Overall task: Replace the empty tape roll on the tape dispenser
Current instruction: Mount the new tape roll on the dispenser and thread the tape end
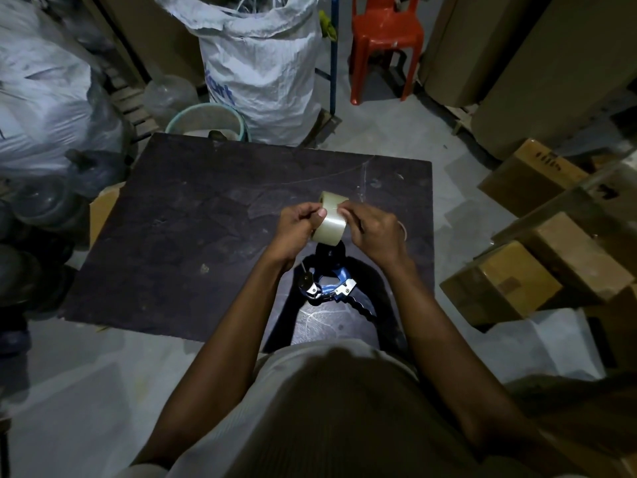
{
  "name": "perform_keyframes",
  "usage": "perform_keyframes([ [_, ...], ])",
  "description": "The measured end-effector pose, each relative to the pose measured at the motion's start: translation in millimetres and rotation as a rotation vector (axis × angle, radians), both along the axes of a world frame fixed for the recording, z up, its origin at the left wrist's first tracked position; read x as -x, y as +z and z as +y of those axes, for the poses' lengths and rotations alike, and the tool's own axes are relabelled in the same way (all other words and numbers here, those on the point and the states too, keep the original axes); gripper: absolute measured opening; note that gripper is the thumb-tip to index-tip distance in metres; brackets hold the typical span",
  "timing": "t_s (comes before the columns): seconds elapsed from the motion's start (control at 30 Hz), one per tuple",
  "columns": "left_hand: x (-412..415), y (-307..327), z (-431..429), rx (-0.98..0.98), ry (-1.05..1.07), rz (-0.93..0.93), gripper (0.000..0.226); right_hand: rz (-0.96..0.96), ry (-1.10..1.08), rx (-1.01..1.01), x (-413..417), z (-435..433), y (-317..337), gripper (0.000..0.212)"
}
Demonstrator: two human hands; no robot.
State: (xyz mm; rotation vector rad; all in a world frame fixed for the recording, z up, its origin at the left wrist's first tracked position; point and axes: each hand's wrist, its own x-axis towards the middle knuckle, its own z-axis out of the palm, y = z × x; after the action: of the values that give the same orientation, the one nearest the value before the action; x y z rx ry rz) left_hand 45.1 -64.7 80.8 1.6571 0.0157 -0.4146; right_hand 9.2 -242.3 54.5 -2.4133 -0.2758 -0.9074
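Observation:
A full roll of clear tape [330, 219] is held up above the dark board [193, 229], gripped from both sides. My left hand [298, 226] holds its left side, thumb pressed on the outer face. My right hand [374, 232] pinches at the roll's upper right edge with its fingertips. Below the roll, on the near part of the board, lies the blue and black tape dispenser [327, 282], its black hub hidden partly behind the roll and its wavy handle pointing toward me on the right. No roll shows on its hub.
Cardboard boxes [537, 270] are stacked on the right. A white woven sack [262, 63], a green-rimmed bucket [206, 120] and a red plastic chair [386, 39] stand beyond the board. Bags and dark containers [41, 208] crowd the left.

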Motion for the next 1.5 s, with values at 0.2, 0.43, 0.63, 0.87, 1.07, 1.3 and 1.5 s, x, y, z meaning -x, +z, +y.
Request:
perform_keyframes([
  [0.2, 2.2, -2.6, 1.5, -0.009, -0.011, -0.016, 0.023, 0.100, 0.023, -0.115, 1.2, 4.1, 1.3, 0.014],
  [0.43, -1.6, -8.5, 9.5, -0.023, -0.014, -0.071, 0.027, 0.600, 0.015, -1.181, 2.4, 21.1, 19.1, 0.018],
  [0.63, -4.3, -13.2, 7.6, -0.091, 0.073, -0.069, 0.029, 0.618, -0.038, -1.262, 1.6, 27.4, 25.3, 0.019],
  [0.87, -0.1, -21.0, 11.2, -0.354, -0.023, -0.372, 0.035, 0.685, -0.162, -1.171, -1.5, 35.1, 17.7, 0.011],
  [1.07, 0.4, -30.6, 15.6, -0.221, 0.052, -0.223, 0.036, 0.772, -0.043, -1.156, 1.7, 31.2, 16.6, 0.023],
  [1.3, -0.6, -34.2, 19.8, -0.150, 0.158, -0.170, 0.023, 0.814, 0.134, -0.930, 7.4, 33.1, 17.2, 0.055],
  [1.5, -0.4, -38.1, 20.1, -0.216, 0.162, -0.205, 0.021, 0.851, 0.182, -0.756, 5.1, 27.3, 15.9, 0.055],
])
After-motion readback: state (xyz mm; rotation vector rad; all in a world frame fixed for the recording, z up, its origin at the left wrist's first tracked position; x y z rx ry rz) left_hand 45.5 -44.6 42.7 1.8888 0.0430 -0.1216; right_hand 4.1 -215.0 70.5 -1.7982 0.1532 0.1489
